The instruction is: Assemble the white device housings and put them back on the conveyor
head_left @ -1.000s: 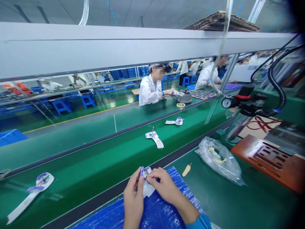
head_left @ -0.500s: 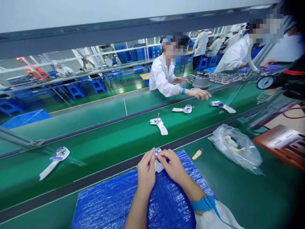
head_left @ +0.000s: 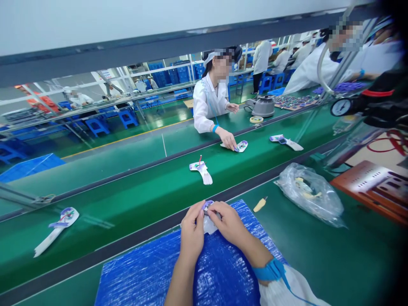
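A white and purple handle-shaped device housing point(head_left: 210, 226) is pinched between my two hands at the near edge of the green belt. My left hand point(head_left: 192, 233) grips its left side with bent fingers. My right hand point(head_left: 228, 222) presses thumb and fingertips on its upper part, where a small dark piece shows. My fingers cover much of the housing, so its inner parts are mostly hidden. Below both hands lies a blue film-wrapped pad point(head_left: 143, 272). A blue strap point(head_left: 270, 271) circles my right wrist.
Similar housings lie on the belt point(head_left: 127, 212): one left point(head_left: 63, 221), one ahead point(head_left: 202, 170), one right point(head_left: 286, 142). A co-worker's hand point(head_left: 228, 139) touches another. To my right are a yellowish piece point(head_left: 260, 205), a clear plastic bag point(head_left: 312, 193) and an orange-brown fixture point(head_left: 376, 187).
Housings on the belt have shifted left. The co-worker's hand has come left and down onto one of them. My hands remain together on the same housing, with only slight finger movement.
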The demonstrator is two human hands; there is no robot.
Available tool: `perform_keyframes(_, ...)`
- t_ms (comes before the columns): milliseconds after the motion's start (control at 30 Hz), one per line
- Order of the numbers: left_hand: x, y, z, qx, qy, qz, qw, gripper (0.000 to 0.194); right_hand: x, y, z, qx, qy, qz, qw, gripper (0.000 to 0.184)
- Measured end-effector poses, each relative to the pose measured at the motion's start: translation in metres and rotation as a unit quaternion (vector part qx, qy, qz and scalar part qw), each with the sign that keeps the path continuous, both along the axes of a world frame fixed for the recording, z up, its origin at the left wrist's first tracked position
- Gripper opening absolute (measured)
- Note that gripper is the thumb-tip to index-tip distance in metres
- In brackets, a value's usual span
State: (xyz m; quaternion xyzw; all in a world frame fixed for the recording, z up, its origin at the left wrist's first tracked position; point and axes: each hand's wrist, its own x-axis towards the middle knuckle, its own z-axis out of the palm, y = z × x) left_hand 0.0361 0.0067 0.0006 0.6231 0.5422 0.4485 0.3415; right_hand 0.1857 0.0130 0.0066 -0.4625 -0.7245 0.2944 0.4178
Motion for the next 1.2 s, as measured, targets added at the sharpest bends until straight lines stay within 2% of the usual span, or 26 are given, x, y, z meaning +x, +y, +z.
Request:
perform_keyframes(133, 0.0, -0.001, 0.002, -0.005, 0.001, -0.014, 1.0, 0.032, 0.002, 0.001, -0.001, -0.023, 0.033, 0.011, 0.999, 0.017)
perform_keyframes(433, 0.006, -0.002, 0.004, 0.001, 0.006, -0.008, 1.0, 0.033, -0.005, -0.001, -0.005, -0.033, 0.081, -0.054, 0.995, 0.021)
perform_keyframes(600, 0.007, -0.002, 0.001, 0.027, 0.045, 0.003, 0.999, 0.033, -0.008, -0.002, -0.008, -0.034, 0.078, -0.071, 0.994, 0.023)
perform_keyframes(900, 0.006, -0.002, 0.004, 0.008, -0.006, 0.016, 1.0, 0.035, -0.011, -0.002, -0.01, -0.03, 0.093, -0.075, 0.992, 0.02)
perform_keyframes(1200, 0.006, -0.002, 0.0, 0.023, 0.065, 0.018, 0.997, 0.036, -0.011, 0.0, -0.014, -0.076, 0.148, -0.102, 0.981, 0.016)
